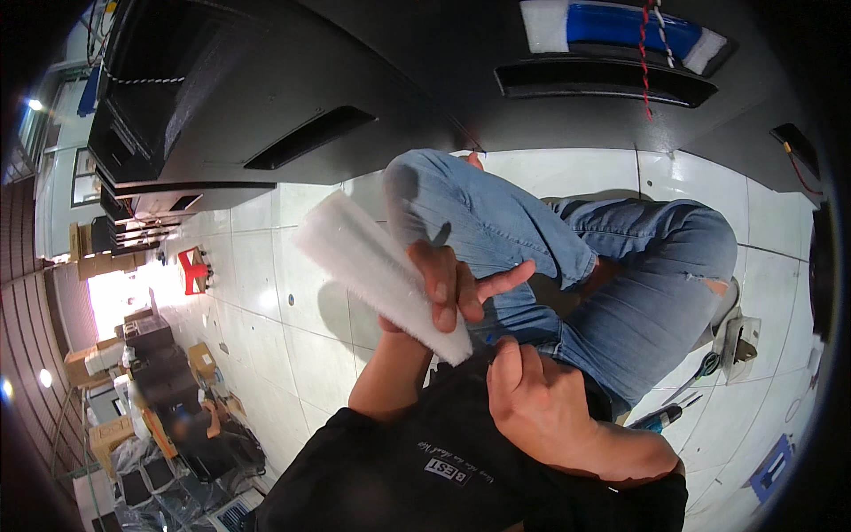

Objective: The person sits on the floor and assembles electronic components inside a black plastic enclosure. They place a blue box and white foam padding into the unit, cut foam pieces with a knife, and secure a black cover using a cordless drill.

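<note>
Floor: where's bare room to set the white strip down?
Widest bare patch: tiles between the white strip and the red thing, left. Smaller: between the jeans and the right-hand black cabinet. Crowded: by the right elbow, with tools and a blue item; far lower left, with boxes.

Ahead: cabinets point(399, 106), beyond bent legs point(638, 328). Foam strip point(355, 253) in left hand point(448, 288), slanting forward and left; right hand point(541, 403) just right of its near end. On floor point(244, 332), right: scissors point(709, 363), hand tool point(663, 418) nearer the body. Far left: stool point(193, 270). Behind that, boxes point(111, 436).
</note>
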A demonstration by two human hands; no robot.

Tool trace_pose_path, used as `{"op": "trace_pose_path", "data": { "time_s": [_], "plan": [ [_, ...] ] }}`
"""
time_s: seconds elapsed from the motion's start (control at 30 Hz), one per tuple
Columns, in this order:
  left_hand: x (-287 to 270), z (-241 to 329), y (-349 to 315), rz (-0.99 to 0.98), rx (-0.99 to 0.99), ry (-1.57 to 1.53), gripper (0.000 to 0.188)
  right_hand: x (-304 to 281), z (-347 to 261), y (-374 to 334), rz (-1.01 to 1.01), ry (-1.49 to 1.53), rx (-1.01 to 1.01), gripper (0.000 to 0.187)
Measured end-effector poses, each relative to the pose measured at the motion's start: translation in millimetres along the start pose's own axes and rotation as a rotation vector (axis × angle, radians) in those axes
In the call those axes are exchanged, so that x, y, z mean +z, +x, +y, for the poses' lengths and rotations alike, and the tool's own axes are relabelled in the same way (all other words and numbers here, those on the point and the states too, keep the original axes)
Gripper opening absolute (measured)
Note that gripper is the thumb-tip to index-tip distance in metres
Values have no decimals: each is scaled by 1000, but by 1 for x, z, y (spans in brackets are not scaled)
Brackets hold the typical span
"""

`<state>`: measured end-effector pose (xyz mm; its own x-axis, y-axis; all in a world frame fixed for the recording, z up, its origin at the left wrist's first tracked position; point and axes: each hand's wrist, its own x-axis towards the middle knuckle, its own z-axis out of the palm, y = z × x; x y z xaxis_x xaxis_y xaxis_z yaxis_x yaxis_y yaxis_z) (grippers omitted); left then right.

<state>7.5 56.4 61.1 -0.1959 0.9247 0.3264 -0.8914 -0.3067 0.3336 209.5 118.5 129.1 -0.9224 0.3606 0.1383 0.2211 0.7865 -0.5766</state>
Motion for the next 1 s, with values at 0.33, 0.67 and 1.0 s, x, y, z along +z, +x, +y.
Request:
{"op": "trace_pose_path", "data": {
  "time_s": [0.33,0.67,1.0],
  "plan": [
    [2,0,16,236,104,200,152,8,17,10,45,-105,48,24],
    [32,-8,6,699,-1,567,93,10,52,23,26,-152,193,40],
    [39,-4,5,756,-138,520,95,2,80,23,122,-295,249,40]
  ]
}}
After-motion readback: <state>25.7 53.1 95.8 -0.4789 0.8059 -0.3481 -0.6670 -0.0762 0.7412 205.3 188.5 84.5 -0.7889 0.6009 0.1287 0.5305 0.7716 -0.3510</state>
